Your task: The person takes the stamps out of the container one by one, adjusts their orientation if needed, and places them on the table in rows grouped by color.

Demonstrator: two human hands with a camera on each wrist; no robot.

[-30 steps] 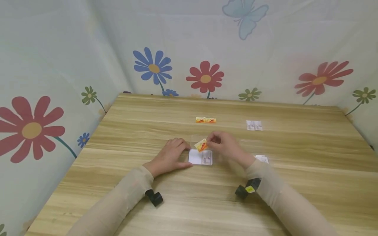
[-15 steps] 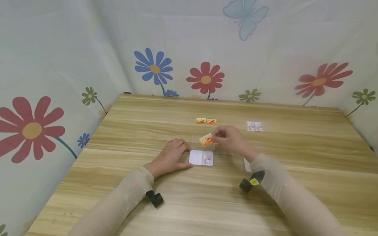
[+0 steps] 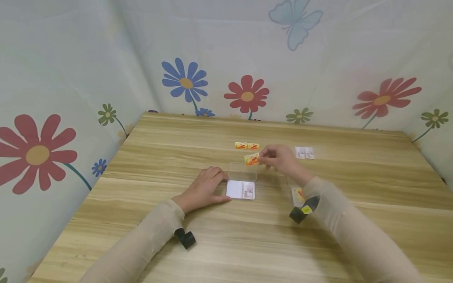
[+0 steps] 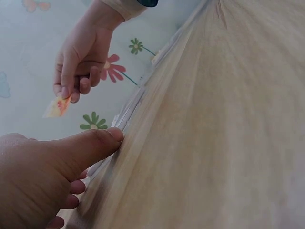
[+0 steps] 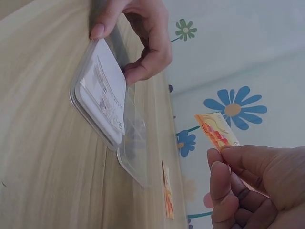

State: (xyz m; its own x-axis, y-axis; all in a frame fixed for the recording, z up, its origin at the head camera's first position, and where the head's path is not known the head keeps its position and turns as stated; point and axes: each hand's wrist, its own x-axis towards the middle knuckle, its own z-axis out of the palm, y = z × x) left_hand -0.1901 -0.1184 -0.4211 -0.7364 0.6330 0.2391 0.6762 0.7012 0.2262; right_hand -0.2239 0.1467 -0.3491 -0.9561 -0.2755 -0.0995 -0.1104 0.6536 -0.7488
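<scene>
My left hand holds the left end of a flat white case, thumb at the near corner and fingers at the far one. A pale printed picture card covers the case's right half; the left half is plain white. Against its far edge lies a clear plastic lid. My right hand pinches a small yellow-orange picture card by one end, between thumb and fingertips. That card is raised behind the case, above the table.
Two similar yellow-orange cards lie side by side farther back on the wooden table. Two pale cards lie at the back right. Another flat case, partly hidden by my right wrist, shows some orange print.
My right hand has carried the yellow-orange card from over the case backward and to the right. More of the second case shows by my right wrist. My left hand has stayed put.
</scene>
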